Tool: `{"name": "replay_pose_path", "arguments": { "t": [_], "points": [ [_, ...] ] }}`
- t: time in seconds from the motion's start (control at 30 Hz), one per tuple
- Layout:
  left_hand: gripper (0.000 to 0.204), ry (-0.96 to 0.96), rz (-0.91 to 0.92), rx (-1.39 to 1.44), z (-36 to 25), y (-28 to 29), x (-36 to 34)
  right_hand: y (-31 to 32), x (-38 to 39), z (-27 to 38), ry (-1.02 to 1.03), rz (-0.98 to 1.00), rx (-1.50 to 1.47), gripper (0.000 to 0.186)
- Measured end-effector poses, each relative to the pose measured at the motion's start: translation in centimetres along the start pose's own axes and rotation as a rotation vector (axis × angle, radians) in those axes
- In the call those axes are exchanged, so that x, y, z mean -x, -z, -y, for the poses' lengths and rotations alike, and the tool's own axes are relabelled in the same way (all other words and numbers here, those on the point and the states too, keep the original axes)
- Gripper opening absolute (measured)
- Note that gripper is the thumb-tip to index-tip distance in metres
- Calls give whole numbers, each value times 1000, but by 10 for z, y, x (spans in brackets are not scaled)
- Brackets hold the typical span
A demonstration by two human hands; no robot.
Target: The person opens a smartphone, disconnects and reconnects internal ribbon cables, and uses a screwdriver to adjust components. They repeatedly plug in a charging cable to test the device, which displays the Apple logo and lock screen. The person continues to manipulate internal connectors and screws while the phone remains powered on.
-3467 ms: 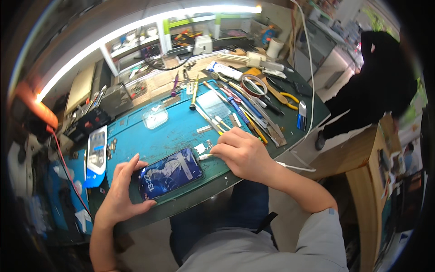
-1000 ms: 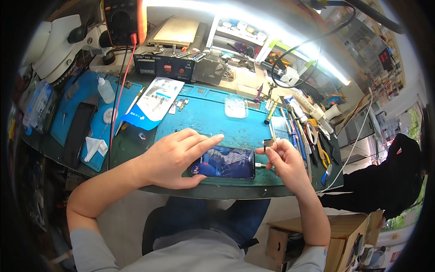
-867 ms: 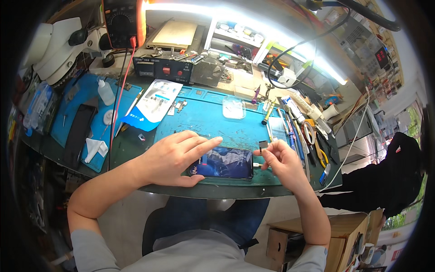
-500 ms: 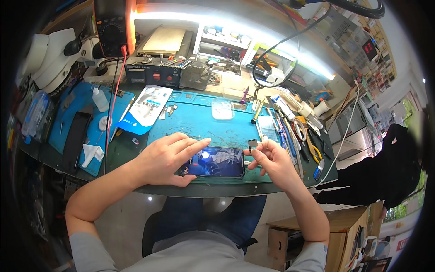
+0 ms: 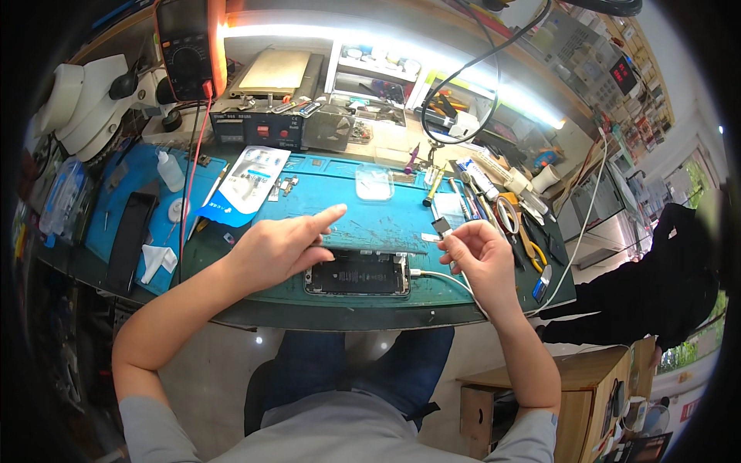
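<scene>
Lying newly opened beside the left fingers (image 5: 327, 219), whose grip is unclear, the phone (image 5: 360, 275) can be worked inside; right fingers (image 5: 461, 252) pinch a small dark part (image 5: 441, 225).

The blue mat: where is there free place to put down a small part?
The mat is bare between small metal parts, the clear box and the left hand. It is crowded past the right hand, where tools lie together.

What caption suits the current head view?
Opened phone with a white cable at its end, left hand beside it, right hand pinching a small dark part.
</scene>
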State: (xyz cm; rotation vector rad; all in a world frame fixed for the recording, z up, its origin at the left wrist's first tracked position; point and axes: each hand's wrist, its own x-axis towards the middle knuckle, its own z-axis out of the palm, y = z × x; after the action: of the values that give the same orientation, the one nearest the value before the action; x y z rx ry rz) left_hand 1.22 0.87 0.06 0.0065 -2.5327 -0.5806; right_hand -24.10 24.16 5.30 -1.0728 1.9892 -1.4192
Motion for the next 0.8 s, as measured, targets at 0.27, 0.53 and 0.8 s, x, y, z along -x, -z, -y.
{"name": "replay_pose_path", "arguments": {
  "t": [0.27,0.53,0.8],
  "points": [
    [37,129,-90,126,6,-3,-18,7,0,-29,142,-115,374,17],
    [40,192,-95,321,13,-6,-20,10,-2,-28,261,-93,529,18],
    [50,149,-94,289,11,-8,-16,4,-1,-35,513,-79,778,16]
  ]
}}
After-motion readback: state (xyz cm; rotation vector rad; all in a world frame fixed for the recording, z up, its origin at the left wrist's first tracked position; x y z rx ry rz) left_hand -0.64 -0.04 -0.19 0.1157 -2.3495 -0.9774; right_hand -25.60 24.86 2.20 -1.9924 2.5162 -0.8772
